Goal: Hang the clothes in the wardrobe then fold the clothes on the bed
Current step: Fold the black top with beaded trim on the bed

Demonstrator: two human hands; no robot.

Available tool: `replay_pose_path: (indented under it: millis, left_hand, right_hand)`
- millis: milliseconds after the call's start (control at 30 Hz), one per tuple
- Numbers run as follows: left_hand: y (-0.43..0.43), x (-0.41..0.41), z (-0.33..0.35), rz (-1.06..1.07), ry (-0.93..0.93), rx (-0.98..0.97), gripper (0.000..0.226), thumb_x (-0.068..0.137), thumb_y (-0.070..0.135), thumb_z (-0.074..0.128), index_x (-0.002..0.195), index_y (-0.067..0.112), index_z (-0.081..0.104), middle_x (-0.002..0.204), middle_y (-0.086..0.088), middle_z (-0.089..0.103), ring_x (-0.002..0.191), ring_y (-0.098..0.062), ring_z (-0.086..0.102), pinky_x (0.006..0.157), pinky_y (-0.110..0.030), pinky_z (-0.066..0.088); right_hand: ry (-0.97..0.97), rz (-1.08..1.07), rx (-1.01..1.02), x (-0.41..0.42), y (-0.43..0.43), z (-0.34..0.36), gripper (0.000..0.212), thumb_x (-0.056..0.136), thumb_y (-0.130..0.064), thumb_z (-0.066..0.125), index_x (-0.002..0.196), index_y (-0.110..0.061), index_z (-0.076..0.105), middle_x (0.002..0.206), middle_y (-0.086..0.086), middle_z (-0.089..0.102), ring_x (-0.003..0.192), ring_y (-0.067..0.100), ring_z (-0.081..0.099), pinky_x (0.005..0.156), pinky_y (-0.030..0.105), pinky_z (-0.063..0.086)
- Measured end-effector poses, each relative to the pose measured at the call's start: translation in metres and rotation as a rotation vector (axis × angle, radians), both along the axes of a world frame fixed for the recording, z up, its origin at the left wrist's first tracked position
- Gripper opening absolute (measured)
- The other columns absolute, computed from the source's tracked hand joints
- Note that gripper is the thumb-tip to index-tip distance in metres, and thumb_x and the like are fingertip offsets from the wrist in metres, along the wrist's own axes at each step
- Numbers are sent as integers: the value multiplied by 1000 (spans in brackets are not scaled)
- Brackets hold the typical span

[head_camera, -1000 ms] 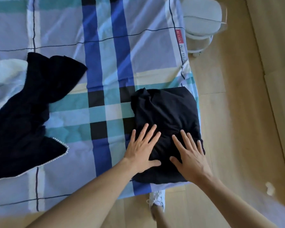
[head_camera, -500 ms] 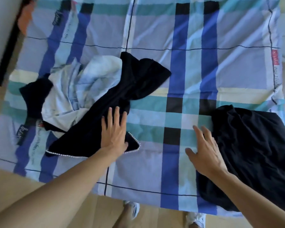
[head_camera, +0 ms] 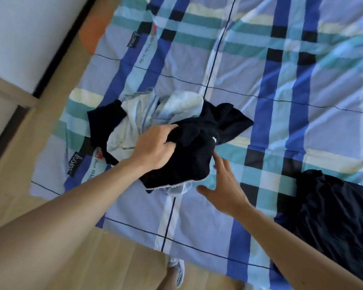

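Observation:
A black garment with a white beaded hem (head_camera: 189, 162) lies bunched in the middle of the plaid bed sheet (head_camera: 260, 84). My left hand (head_camera: 155, 147) grips a fistful of its cloth. My right hand (head_camera: 222, 185) hovers just right of it, fingers spread, fingertips near the fabric's edge. Under and behind the black garment lies a crumpled pale blue garment (head_camera: 147, 116) with another dark piece (head_camera: 105, 120) at its left. A folded black garment (head_camera: 340, 218) rests at the bed's right near edge, partly hidden by my right forearm.
The bed's near edge runs along the bottom, with wooden floor (head_camera: 92, 258) and my foot in a white shoe (head_camera: 176, 273) below it. A white wall or door panel (head_camera: 29, 38) and dark frame stand at the left.
My left hand went from lying flat on the black garment to gripping and bunching it. My right hand left the folded garment and moved left toward the bunched one. The view swung left.

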State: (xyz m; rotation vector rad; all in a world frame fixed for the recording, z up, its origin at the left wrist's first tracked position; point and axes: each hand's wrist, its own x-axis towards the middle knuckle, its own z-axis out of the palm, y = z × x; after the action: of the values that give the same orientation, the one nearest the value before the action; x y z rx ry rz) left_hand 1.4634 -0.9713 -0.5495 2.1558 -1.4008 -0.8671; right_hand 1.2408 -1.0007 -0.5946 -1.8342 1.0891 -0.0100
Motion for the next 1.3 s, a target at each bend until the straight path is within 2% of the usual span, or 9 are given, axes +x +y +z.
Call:
replay_pose_path:
  millis: [267,367,433,633,700,800,900,1067,1300]
  left_hand:
    - [-51,-22,266,-99,218,-53,33,77,7,58,101,22,40,78,-5,50,70,-20,49,67,-39,37]
    - [-61,-38,356,-108,221,-115,34,83,11,61,101,19,33,77,-4,45,64,-16,42,62,-36,35]
    - [-63,-52,412,-70,238,-188,39,85,23,65,102,18,31,78,-1,40,62,-12,37,59,-32,32]
    - [-21,-112,539,82,372,-632,70,69,61,74,125,36,40,134,13,50,127,1,49,106,-22,41]
    - [-1,-139,554,-40,169,-679,78,70,48,79,135,33,38,130,16,53,121,3,51,99,-15,42]
    - [-4,-149,558,69,-119,-837,46,84,24,71,123,32,48,114,11,62,106,-8,60,89,-28,48]
    - [-17,-137,580,255,-86,-798,13,92,11,58,100,21,61,88,6,67,82,-13,63,69,-25,46]
    - [-30,-117,631,380,203,-706,33,88,5,51,81,28,73,75,3,73,78,-22,72,70,-32,53]
    - [-26,-127,721,15,-127,-788,3,89,14,72,89,11,73,81,-4,72,74,-11,66,68,-19,49]
  right_hand:
    - [-530,-23,-409,1,-71,255,84,90,-25,66,158,-8,18,158,-27,20,144,-4,29,113,15,29]
    - [-498,-13,-391,-14,-86,373,33,80,-35,62,111,-42,54,102,-42,60,90,-16,56,76,12,42]
    - [-522,-96,-360,-20,-92,438,4,80,-36,60,83,-35,57,73,-29,64,67,-9,54,64,17,44]
    - [-524,-359,-346,-42,-75,612,24,97,-19,51,73,-17,54,73,-2,61,68,13,56,62,30,48]
    - [-495,-389,-393,-48,-70,658,20,93,-12,42,76,-12,52,78,5,60,71,18,57,67,37,53]
    - [-468,-404,-442,-57,-66,711,21,83,-14,36,86,-6,56,93,17,66,89,34,67,80,56,59]
    - [-437,-431,-510,-78,-67,752,33,70,-23,32,87,-9,57,90,11,66,87,32,67,81,55,59]
    - [-150,-495,-811,-122,-86,783,30,87,-14,37,112,-15,55,94,5,60,84,31,56,72,38,42]
    - [-264,-671,-860,-173,-108,782,33,75,-10,40,93,-14,67,93,12,68,87,38,61,77,43,52]
